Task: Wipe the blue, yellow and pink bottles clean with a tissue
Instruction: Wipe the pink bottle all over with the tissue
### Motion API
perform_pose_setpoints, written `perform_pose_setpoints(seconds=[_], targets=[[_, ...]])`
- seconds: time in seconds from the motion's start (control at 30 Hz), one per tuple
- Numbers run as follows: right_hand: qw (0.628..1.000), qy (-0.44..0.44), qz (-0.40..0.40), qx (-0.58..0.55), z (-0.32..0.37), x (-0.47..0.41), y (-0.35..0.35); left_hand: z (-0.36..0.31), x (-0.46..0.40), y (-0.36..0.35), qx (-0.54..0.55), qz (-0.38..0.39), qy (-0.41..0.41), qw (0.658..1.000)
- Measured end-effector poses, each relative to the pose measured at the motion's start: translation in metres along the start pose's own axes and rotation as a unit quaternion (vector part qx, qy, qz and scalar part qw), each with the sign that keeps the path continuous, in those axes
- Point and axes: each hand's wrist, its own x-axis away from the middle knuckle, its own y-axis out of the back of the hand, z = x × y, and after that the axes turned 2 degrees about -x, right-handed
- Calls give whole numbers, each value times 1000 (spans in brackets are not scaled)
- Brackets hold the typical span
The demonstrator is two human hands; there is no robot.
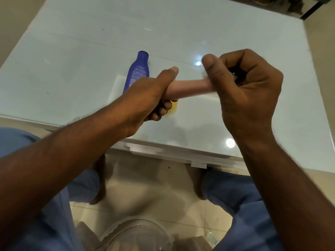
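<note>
- Lying left of centre on the table (pixel 72 51), the blue bottle (pixel 138 71) looks light and slick.
- The pink bottle (pixel 188 88) is gripped at one end by the left hand (pixel 150 98); the yellow bottle (pixel 173 106) is mostly hidden beneath.
- A soft tissue (pixel 205 75) is pinched around the other end by the right hand (pixel 243 87).

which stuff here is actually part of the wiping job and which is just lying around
Part of the job:
pink bottle, held by the left hand
tissue, pinched against it by the right hand
blue bottle, lying on the table
yellow bottle, mostly hidden behind the left hand

Just lying about:
clear plastic container on the floor
</note>
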Motion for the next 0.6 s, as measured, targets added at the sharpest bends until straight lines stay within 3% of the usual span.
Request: perform_pose_setpoints(seconds=[0.2,0.3,0.43,0.6], targets=[[983,-167,50,-65,-7,-1,-1,1,-2,-2,11,14,-22,1000],[972,-208,58,-97,-7,0,-3,2,-3,-1,14,12,-30,999],[975,-200,44,-84,-4,-1,-3,2,-3,0,22,25,-41,999],[987,-142,-40,-68,-6,-3,0,5,-1,-1,0,94,-65,993]])
